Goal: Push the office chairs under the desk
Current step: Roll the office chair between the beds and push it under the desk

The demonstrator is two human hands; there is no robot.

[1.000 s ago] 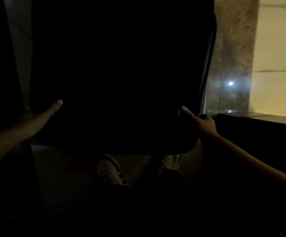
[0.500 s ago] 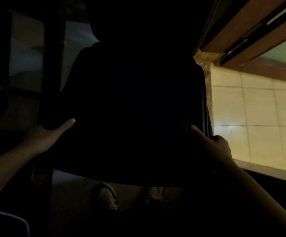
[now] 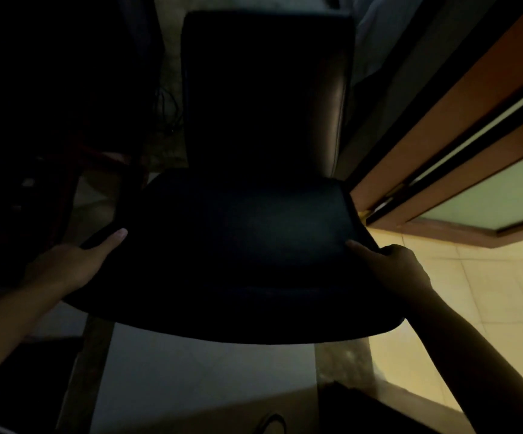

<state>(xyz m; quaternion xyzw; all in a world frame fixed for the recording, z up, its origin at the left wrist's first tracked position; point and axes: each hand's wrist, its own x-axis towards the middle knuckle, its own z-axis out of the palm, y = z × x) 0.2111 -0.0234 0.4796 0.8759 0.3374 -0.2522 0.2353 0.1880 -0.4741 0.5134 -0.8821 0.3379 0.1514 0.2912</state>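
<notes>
A black office chair [image 3: 241, 252] fills the middle of the dim view, its curved backrest top nearest me and its seat [image 3: 266, 89] stretching away beyond it. My left hand [image 3: 72, 264] grips the backrest's left edge, thumb lying on the front face. On the right edge my right hand [image 3: 394, 270] does the same, its fingers wrapped behind. The desk is not clearly visible in the darkness ahead.
A wooden door frame with frosted glass [image 3: 479, 158] runs along the right. Lit pale floor tiles [image 3: 473, 292] lie at the right, darker tiles [image 3: 191, 371] below the chair. Dark furniture and cables [image 3: 166, 108] sit to the left. A dark object [image 3: 379, 408] is at the bottom right.
The view has tilted upward and the chair has moved away from me, so its seat now shows beyond the backrest. Both hands keep their hold on the backrest edges.
</notes>
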